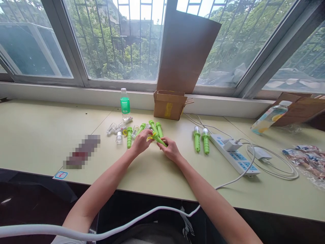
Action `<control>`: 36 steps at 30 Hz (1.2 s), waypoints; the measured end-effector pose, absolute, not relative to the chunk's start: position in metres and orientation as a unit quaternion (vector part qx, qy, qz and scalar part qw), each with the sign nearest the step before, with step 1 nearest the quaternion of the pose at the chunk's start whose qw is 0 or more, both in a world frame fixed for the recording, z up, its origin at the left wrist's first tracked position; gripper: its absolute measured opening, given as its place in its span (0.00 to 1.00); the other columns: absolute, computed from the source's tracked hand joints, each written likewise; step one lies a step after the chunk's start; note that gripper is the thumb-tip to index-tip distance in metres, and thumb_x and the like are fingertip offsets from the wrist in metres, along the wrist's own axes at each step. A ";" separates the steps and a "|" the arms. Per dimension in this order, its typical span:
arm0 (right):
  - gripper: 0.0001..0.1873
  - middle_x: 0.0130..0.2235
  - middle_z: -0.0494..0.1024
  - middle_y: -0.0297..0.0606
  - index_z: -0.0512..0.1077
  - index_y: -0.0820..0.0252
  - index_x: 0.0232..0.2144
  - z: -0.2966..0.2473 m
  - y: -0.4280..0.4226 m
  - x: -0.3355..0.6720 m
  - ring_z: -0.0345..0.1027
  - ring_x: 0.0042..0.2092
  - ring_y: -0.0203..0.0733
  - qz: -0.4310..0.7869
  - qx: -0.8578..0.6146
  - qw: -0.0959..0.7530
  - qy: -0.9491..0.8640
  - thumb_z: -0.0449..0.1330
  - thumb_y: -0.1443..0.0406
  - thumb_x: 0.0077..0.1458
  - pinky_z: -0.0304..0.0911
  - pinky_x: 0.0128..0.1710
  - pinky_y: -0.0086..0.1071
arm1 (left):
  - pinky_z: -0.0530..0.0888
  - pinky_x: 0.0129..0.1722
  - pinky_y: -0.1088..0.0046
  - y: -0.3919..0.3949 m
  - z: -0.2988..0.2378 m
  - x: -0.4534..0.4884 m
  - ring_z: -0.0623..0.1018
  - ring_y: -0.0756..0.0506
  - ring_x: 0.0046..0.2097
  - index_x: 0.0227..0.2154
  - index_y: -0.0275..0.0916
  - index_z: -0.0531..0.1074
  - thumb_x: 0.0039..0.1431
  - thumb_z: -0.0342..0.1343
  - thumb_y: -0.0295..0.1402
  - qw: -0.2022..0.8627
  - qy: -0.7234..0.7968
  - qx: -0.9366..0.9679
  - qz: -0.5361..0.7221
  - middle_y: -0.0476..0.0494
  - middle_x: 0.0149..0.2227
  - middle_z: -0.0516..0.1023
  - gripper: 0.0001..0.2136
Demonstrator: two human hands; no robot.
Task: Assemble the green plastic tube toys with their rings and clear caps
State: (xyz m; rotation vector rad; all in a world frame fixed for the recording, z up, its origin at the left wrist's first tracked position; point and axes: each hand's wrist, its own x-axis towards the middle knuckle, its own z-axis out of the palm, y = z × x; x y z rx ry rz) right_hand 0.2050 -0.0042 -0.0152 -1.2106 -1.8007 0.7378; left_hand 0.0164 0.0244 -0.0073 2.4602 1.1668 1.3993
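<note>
My right hand (171,149) is closed around the lower end of a green flashlight handle (159,139), which lies tilted between my hands. At its wide end my left hand (140,141) pinches a small yellow ring (150,137); whether the ring is seated on the handle I cannot tell. Just beyond my fingers lie several more green handles, one of them (129,137) left of my left hand. Clear plastic caps (119,137) and another yellow ring (125,132) lie to the left. Two green flashlights (197,139) with clear caps fitted lie to the right.
Behind the parts stand a green-labelled water bottle (125,105) and a cardboard box (167,106). On the right are a power strip (235,154) with chargers and looped cables, a tilted drink bottle (270,117) and plastic-wrapped packets (304,159). A white cable (142,215) crosses near my body.
</note>
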 end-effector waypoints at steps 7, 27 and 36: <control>0.18 0.22 0.71 0.33 0.73 0.59 0.29 -0.014 -0.003 0.206 0.58 0.23 0.34 0.219 -0.507 0.375 -0.744 0.52 0.53 0.55 0.52 0.25 0.28 | 0.74 0.42 0.63 0.024 -0.007 0.016 0.75 0.42 0.46 0.35 0.39 0.65 0.51 0.60 0.28 0.038 0.394 0.804 0.444 0.43 0.40 0.75 0.10; 0.18 0.24 0.74 0.33 0.71 0.60 0.36 -0.012 -0.004 0.206 0.59 0.22 0.34 0.292 -0.488 0.402 -0.718 0.56 0.52 0.51 0.55 0.24 0.28 | 0.74 0.42 0.63 0.022 -0.006 0.017 0.74 0.42 0.46 0.35 0.39 0.65 0.51 0.59 0.26 0.047 0.392 0.807 0.439 0.44 0.41 0.74 0.10; 0.19 0.21 0.71 0.33 0.72 0.60 0.27 -0.011 -0.003 0.207 0.61 0.22 0.34 0.271 -0.495 0.369 -0.738 0.50 0.52 0.56 0.55 0.25 0.28 | 0.74 0.41 0.63 0.024 -0.009 0.016 0.74 0.41 0.48 0.38 0.39 0.64 0.51 0.60 0.29 0.059 0.399 0.811 0.425 0.43 0.40 0.74 0.13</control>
